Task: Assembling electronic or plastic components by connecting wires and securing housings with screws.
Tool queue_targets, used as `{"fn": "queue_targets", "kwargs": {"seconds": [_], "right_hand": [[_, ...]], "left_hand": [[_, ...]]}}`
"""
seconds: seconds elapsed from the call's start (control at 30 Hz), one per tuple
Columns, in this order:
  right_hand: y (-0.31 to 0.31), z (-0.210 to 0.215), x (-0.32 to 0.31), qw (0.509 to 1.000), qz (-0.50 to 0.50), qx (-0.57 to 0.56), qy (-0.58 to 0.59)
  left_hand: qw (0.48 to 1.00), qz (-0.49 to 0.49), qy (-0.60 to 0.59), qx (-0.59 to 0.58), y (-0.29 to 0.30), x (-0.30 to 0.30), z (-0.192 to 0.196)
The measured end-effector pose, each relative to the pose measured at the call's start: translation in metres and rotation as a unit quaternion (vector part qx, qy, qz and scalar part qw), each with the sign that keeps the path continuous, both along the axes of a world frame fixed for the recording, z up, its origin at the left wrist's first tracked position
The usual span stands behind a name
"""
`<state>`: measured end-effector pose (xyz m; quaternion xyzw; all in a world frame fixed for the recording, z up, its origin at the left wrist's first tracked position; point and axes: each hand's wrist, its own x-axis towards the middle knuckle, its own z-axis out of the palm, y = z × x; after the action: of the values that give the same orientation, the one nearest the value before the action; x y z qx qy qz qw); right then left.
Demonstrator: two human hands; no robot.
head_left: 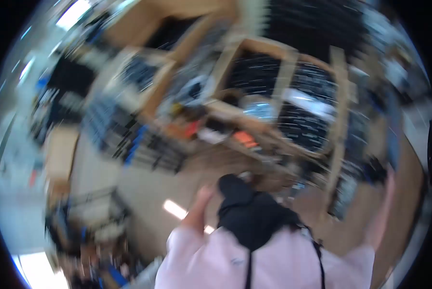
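Motion smears the whole head view. My left hand [205, 192] hangs low over the floor, left of a black rounded thing [254, 207] in front of my pink shirt [211, 260]. Nothing clearly shows in that hand, and its fingers are blurred. My right arm reaches out to the right side, where my right hand [390, 174] is a pale smear beside a dark object [373, 169]. Whether the hand touches that object cannot be made out.
Ahead stand wooden-edged crates [295, 62] filled with dark parts. A large open box [124, 29] is at the far left. A dark rack with blue strips [136, 144] stands left, above a cart-like frame [95, 204]. Orange pieces [245, 139] lie by the crates.
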<state>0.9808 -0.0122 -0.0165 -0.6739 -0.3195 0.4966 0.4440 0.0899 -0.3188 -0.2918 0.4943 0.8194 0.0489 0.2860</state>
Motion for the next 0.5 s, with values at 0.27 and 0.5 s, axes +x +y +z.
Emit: {"fn": "queue_targets", "kwargs": {"seconds": [0.27, 0.5], "right_hand": [[0.005, 0.023, 0.004, 0.985, -0.05, 0.147, 0.079], [0.016, 0.0, 0.042, 0.993, -0.07, 0.087, 0.043]], "left_hand": [[0.952, 0.098, -0.262, -0.122, -0.012, 0.064, 0.018], [0.983, 0.109, -0.13, -0.074, 0.08, 0.062, 0.078]]}}
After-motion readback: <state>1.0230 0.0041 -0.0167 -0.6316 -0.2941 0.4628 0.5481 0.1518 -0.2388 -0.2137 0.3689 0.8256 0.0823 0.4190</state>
